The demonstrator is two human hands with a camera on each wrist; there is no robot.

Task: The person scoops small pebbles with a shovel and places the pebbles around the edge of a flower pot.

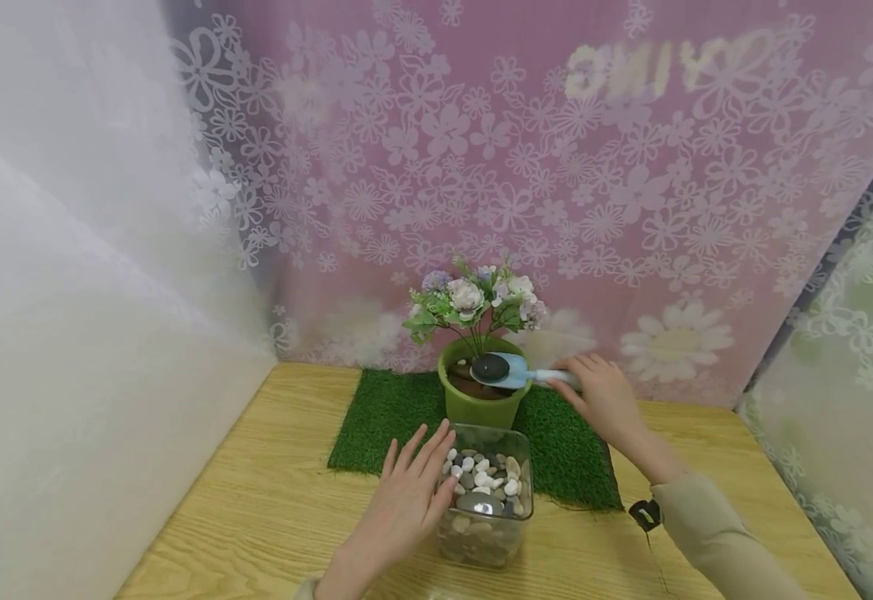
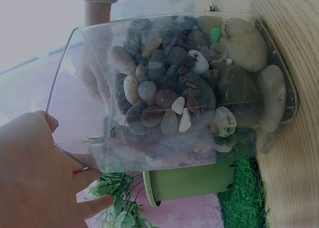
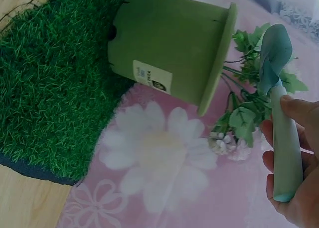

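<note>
My right hand (image 1: 607,398) grips the pale handle of a small light-blue garden trowel (image 1: 517,372). A large black stone (image 1: 491,367) lies on its blade, over the mouth of a green flower pot (image 1: 485,408). Fingers curl round the handle (image 3: 285,148) in the right wrist view, where the stone is not seen. My left hand (image 1: 409,492) rests with fairly straight fingers at the left rim of a clear square container (image 1: 481,546). Pebbles (image 1: 481,475) of white, grey and brown partly fill it. Through its wall, the left wrist view shows larger stones (image 2: 244,44) near the bottom.
White and purple flowers (image 1: 468,298) with green leaves rise from the pot. Beneath the pot lies a mat of artificial grass (image 1: 567,458) on the wooden table (image 1: 256,500). A pink floral curtain (image 1: 436,183) hangs behind. A black strap device (image 1: 644,515) is beside the right sleeve.
</note>
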